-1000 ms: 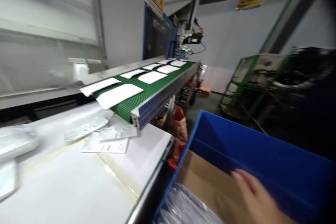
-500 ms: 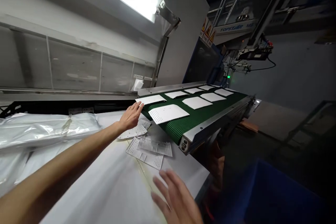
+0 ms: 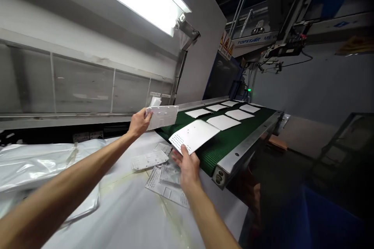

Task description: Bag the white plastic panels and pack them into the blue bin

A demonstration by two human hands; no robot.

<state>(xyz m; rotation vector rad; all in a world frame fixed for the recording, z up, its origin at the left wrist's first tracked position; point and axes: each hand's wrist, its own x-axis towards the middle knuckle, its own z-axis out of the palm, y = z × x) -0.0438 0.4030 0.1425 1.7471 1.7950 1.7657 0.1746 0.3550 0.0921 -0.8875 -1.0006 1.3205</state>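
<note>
My left hand grips one white plastic panel by its left edge and holds it lifted above the end of the green conveyor belt. My right hand pinches the near corner of a second white perforated panel, which is tilted up off the belt's end. Several more white panels lie in two rows further along the belt.
Several flat white panels lie loose on the white table below the belt's end. Clear plastic bags are piled at the left. A blue bin sits in shadow at lower right. A lit lamp hangs overhead.
My left hand has lifted the far panel off the belt. My right hand has moved up from over the table and taken hold of the nearer panel.
</note>
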